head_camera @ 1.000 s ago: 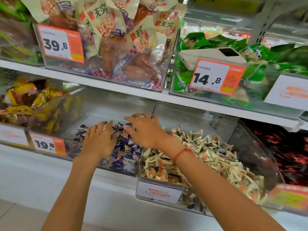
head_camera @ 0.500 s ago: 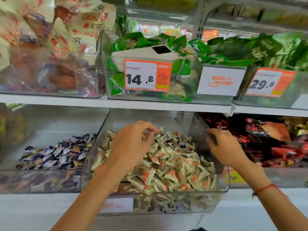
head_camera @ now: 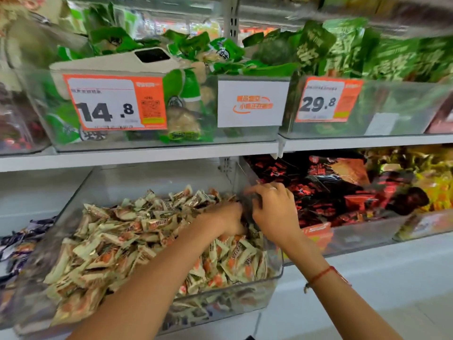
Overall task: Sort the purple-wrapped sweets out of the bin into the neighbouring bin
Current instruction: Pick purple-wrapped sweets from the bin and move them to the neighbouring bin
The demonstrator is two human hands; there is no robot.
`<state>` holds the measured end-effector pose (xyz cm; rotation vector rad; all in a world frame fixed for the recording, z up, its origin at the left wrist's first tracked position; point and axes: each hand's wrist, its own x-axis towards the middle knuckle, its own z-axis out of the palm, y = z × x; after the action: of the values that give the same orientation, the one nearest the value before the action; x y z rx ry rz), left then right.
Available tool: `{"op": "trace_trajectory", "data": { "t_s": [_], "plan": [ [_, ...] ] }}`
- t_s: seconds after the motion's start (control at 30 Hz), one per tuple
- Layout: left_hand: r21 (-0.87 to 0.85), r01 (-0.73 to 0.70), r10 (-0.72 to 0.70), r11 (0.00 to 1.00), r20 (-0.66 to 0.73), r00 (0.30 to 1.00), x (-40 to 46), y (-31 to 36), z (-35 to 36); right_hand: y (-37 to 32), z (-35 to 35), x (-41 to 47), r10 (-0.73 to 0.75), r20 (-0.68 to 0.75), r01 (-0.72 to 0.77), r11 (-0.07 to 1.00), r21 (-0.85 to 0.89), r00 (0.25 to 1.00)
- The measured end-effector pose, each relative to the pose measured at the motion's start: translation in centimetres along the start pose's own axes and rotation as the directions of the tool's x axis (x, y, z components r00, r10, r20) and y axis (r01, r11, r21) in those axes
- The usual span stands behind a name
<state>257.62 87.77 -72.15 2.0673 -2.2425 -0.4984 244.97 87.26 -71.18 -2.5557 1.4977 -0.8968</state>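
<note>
A clear bin on the lower shelf is heaped with beige-and-orange wrapped sweets. Purple-wrapped sweets lie in the neighbouring bin at the far left edge. No purple sweet shows among the beige ones. My left hand reaches into the beige heap at the bin's right rear corner; its fingertips are blurred and buried, so any hold is hidden. My right hand is just beside it, fingers curled over the bin's clear right wall.
Right of the beige bin is a bin of red-and-black packets. The white upper shelf overhangs closely, carrying bins of green packets with price tags. A white ledge runs below.
The view has swung right and closer. My left hand slid right across the beige sweets to the bin's right rear corner, beside my right hand, which stays on the wall.
</note>
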Motion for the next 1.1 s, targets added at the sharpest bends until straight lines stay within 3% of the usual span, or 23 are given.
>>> {"op": "trace_trajectory", "data": {
  "t_s": [0.07, 0.17, 0.27, 0.33, 0.37, 0.43, 0.5, 0.6, 0.7, 0.77, 0.83, 0.9, 0.93, 1.0, 1.1],
  "plan": [
    [0.008, -0.001, 0.002, 1.0, -0.091, 0.996, -0.7, 0.2, -0.2, -0.2, -0.1, 0.0, 0.005, -0.007, -0.005, 1.0, 0.008, 1.0],
    [-0.146, -0.022, -0.022, 0.989, -0.292, 0.956, -2.7, -0.8, -0.7, -0.2, 0.0, -0.1, 0.001, -0.02, -0.001, 1.0, 0.022, 1.0],
    [-0.386, -0.089, -0.13, 0.918, -0.504, 0.854, -5.4, -2.7, -1.4, -0.1, 0.1, 0.0, -0.091, -0.194, 0.081, 0.995, -0.063, 0.977],
    [-0.535, -0.191, -0.165, 0.823, -0.547, 0.821, -7.0, -3.8, -1.8, -0.5, -0.1, 0.0, -0.199, -0.289, 0.17, 0.978, -0.123, 0.936],
    [-0.576, -0.232, -0.165, 0.784, -0.555, 0.815, -7.7, -3.8, -2.1, -0.9, -0.5, -0.1, -0.212, -0.244, 0.201, 0.977, -0.07, 0.946],
    [-0.603, -0.284, -0.152, 0.746, -0.569, 0.808, -8.8, -3.8, -2.6, -2.6, -1.4, 0.0, -0.162, -0.039, 0.167, 0.957, 0.236, 0.986],
    [-0.607, -0.315, -0.14, 0.73, -0.583, 0.8, -9.3, -3.5, -3.0, -3.8, -1.7, 0.3, -0.145, 0.131, 0.053, 0.842, 0.537, 0.981],
    [-0.634, -0.335, -0.157, 0.697, -0.591, 0.791, -9.4, -3.7, -3.4, -4.4, -1.7, 0.9, -0.118, 0.07, 0.036, 0.714, 0.699, 0.99],
    [-0.696, -0.338, -0.158, 0.634, -0.543, 0.824, -9.3, -3.7, -3.5, -4.3, -1.7, 1.0, -0.108, -0.002, 0.08, 0.726, 0.683, 0.994],
    [-0.731, -0.329, -0.181, 0.598, -0.524, 0.832, -9.3, -3.7, -3.5, -4.2, -1.6, 0.9, -0.095, 0.025, 0.046, 0.678, 0.734, 0.995],
    [-0.681, -0.312, -0.167, 0.662, -0.54, 0.825, -9.4, -3.9, -3.6, -3.8, -1.7, 0.6, -0.053, 0.04, 0.001, 0.621, 0.784, 0.998],
    [-0.613, -0.261, -0.148, 0.746, -0.534, 0.832, -9.9, -4.6, -3.7, -2.6, -1.9, 0.4, -0.031, -0.067, 0.067, 0.774, 0.63, 0.997],
    [-0.558, -0.198, -0.157, 0.806, -0.525, 0.837, -10.2, -5.2, -3.8, -1.8, -2.0, 0.4, -0.042, -0.12, 0.096, 0.869, 0.486, 0.992],
    [-0.361, 0.01, -0.203, 0.932, -0.499, 0.842, -10.7, -6.7, -4.5, -0.4, -1.9, 0.3, -0.048, -0.133, 0.086, 0.95, 0.299, 0.99],
    [-0.108, 0.263, -0.281, 0.959, -0.497, 0.821, -10.7, -8.2, -5.6, 0.3, -0.9, 0.1, -0.055, -0.114, 0.088, 0.947, 0.309, 0.992]
  ]
}}
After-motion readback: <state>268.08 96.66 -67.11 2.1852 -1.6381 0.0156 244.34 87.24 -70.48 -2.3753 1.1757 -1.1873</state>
